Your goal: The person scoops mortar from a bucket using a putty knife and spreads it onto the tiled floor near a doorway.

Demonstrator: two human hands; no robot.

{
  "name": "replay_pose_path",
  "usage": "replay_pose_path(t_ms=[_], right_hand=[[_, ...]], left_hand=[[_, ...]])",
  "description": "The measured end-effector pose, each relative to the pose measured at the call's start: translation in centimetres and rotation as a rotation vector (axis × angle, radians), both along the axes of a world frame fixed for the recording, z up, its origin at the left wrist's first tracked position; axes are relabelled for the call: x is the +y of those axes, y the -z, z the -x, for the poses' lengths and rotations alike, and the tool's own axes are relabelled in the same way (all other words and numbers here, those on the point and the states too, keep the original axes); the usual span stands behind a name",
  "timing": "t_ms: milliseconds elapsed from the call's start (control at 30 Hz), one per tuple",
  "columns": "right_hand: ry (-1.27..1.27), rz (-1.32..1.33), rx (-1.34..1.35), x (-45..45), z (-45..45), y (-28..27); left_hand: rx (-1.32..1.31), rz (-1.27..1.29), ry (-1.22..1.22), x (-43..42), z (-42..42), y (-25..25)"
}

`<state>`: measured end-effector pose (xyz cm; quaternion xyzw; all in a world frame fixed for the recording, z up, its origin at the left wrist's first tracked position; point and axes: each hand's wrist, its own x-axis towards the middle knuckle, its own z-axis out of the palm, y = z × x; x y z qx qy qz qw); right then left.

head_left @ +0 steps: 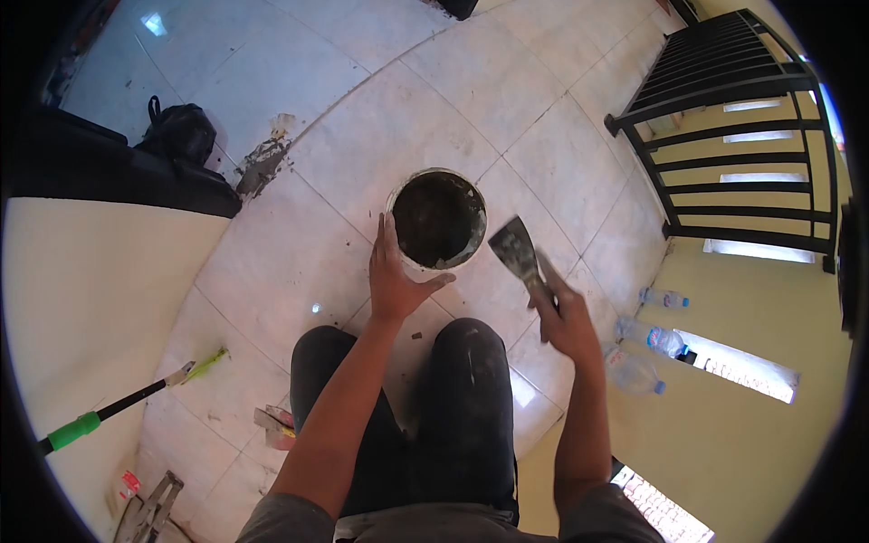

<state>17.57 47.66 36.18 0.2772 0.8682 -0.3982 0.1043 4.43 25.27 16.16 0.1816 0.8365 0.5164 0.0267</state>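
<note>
A round bucket (478, 242) stands upright on the tiled floor in front of my knees, its rim smeared with grey-white residue and its inside dark. My left hand (396, 276) is spread against its left and near sides, fingers straight along the wall and thumb stretched out to the right. To the right of the bucket, my right hand (563, 315) is closed around the handle of a putty knife (514, 249). The knife's wide, stained blade points up and left, apart from the bucket. What lies deep in the bucket is too dark to make out.
Several plastic bottles (665, 341) lie by the yellow wall at right, below a black metal railing (742, 167). A black bag (179, 134) sits at upper left. At lower left are a green-and-black pole (100, 416) and a trowel-like tool (274, 425) beside my leg.
</note>
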Motion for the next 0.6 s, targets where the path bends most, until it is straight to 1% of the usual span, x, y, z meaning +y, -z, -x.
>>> replay_pose_path(t_ms=[67,100,167,200,233,267,400,467,500,533,600], right_hand=[[-0.258,-0.323,0.002,0.1,5.1,-1.7],[-0.265,-0.324,0.001,0.1,7.5,-2.0],[-0.582,-0.663,-0.135,0.3,11.2,-2.1],[-0.589,-0.664,-0.139,0.6,12.4,-1.7],[-0.64,-0.702,-0.201,0.9,13.4,-1.0],[-0.69,-0.739,-0.264,1.0,13.9,-0.3],[-0.64,-0.714,-0.224,0.8,12.4,0.6],[-0.498,-0.681,-0.226,0.3,10.8,1.0],[-0.5,-0.682,-0.234,-0.2,9.9,1.3],[-0.442,-0.669,-0.187,-0.9,9.0,1.7],[-0.371,-0.628,-0.142,-1.1,7.5,3.3]], left_hand=[[-0.035,-0.012,0.006,-0.1,0.0,0.0],[-0.068,-0.02,0.013,-0.2,0.1,0.1],[-0.071,-0.036,0.007,-0.3,0.1,0.1],[-0.075,-0.052,0.008,-0.3,0.0,0.1],[-0.08,-0.055,0.003,-0.3,0.0,-0.2],[-0.097,-0.007,0.005,-0.3,-0.1,-0.6],[-0.151,0.094,-0.013,-0.3,-0.3,-1.6],[-0.149,0.109,-0.023,-0.2,-0.5,-1.4],[-0.134,0.129,-0.029,-0.2,-0.6,-1.3],[-0.142,0.129,-0.025,-0.2,-0.7,-1.3],[-0.14,0.08,-0.021,-0.3,-0.4,-1.4]])
